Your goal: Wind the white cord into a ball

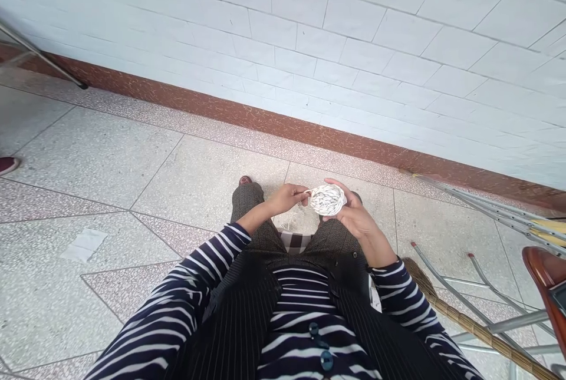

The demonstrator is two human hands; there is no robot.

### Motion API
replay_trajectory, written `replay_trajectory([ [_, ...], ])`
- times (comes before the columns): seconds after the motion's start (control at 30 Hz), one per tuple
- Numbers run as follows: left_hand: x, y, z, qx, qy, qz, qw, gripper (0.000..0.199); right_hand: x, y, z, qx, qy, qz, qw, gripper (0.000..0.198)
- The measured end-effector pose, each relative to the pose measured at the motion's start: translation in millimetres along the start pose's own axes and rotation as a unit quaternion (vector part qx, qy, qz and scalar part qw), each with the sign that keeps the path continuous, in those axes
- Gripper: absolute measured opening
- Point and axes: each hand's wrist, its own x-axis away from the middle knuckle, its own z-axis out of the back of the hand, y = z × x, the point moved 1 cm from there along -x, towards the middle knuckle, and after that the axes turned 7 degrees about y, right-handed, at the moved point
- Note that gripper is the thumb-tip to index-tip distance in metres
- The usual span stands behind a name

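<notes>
A small oval piece of white braided cord, flecked with darker strands, is held above my lap between both hands. My right hand cups it from the right, thumb and fingers wrapped round its edge. At its left side my left hand pinches a short strand that comes off the braided piece. The fingertips of the left hand are pressed together on that strand. The underside of the piece is hidden.
A straw broom and metal chair legs stand at my right, with a folded metal frame by the wall. White paper lies on the floor at left. Another person's shoe shows at the left edge.
</notes>
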Motion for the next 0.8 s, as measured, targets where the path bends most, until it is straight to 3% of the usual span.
replay_trajectory([
  [0.13,3.9,-9.0,4.2,-0.039,0.001,0.021,0.999,0.036,1.5,-23.5,3.2,-0.015,0.023,0.022,0.999,0.06],
  [0.27,2.9,-22.8,10.8,-0.111,0.078,0.027,0.99,0.027,10.5,-49.3,5.1,-0.018,0.036,0.064,0.997,0.061],
  [0.37,-0.3,-31.4,12.5,-0.058,0.094,0.028,0.993,0.028,17.3,-67.7,7.8,-0.024,0.071,0.109,0.991,0.06],
  [0.5,-4.8,-31.8,14.1,0.045,0.066,0.042,0.996,0.029,20.6,-83.6,14.9,-0.02,0.12,0.172,0.978,0.054],
  [0.63,-2.6,-21.5,17.5,0.072,0.03,0.041,0.996,0.038,15.6,-90.7,25.8,-0.018,0.149,0.215,0.965,0.044],
  [0.8,5.2,-15.0,24.3,-0.093,0.034,0.011,0.995,0.041,5.6,-92.2,39.9,-0.057,0.216,0.256,0.941,0.03],
])
